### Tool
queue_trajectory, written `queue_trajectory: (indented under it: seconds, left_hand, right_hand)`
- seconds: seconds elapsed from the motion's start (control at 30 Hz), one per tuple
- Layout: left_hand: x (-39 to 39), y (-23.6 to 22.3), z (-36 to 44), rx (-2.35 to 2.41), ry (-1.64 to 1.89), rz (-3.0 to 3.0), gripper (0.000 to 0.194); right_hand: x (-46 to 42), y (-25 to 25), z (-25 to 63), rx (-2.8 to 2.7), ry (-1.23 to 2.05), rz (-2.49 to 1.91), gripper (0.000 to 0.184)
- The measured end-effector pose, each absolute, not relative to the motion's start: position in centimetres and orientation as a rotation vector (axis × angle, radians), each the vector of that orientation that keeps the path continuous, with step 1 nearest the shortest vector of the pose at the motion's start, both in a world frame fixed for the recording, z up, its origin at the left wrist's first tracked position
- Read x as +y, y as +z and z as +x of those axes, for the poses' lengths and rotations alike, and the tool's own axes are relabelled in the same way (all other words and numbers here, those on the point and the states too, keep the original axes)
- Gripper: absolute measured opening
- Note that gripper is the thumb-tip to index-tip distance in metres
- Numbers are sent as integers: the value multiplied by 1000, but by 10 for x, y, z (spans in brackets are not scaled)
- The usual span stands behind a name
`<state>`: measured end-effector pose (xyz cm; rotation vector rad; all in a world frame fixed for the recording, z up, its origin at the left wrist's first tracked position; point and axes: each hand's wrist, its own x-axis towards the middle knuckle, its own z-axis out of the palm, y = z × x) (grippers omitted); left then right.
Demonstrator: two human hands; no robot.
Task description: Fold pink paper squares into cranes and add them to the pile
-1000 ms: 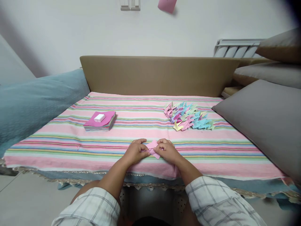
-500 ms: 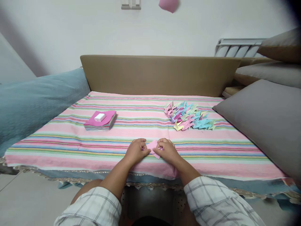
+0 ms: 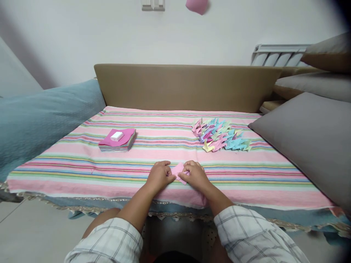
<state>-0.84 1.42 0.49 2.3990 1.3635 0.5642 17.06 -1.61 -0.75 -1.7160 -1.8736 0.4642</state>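
A small pink piece of folded paper (image 3: 179, 169) lies between my hands near the front edge of the striped cloth. My left hand (image 3: 159, 175) pinches its left side, thumb pointing inward. On the other side, my right hand (image 3: 195, 175) grips the paper with thumb and curled fingers. Parts of the paper are hidden under the fingers. Beyond my right hand sits a cluster of folded paper cranes (image 3: 219, 135) in pink, blue, yellow, green and purple. A stack of square paper (image 3: 128, 140) with a pink sheet on top stands to the left, and a small white block (image 3: 117, 136) rests on it.
The striped cloth (image 3: 164, 128) covers the seat up to a brown backrest (image 3: 178, 87). A blue armrest (image 3: 55, 113) borders the left. Grey cushions (image 3: 307, 138) are piled on the right. A white wall with a switch (image 3: 153, 5) rises behind.
Both hands stay almost still on the pink paper. The left hand has shifted very slightly; the cranes and the stack look the same.
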Motion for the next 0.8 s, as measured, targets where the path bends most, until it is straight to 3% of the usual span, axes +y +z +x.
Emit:
queue_trajectory:
  seconds: [0.2, 0.57, 0.8]
  left_hand:
    - [8, 5, -16, 1453, 620, 2358, 18]
    - [11, 12, -35, 1372, 630, 2156, 4]
    - [14, 11, -37, 1366, 516, 2338, 9]
  right_hand:
    - [-15, -10, 171, -1869, 446, -1703, 15]
    - [-14, -7, 171, -1840, 498, -1708, 17]
    - [-14, -6, 170, -1855, 483, -1758, 19]
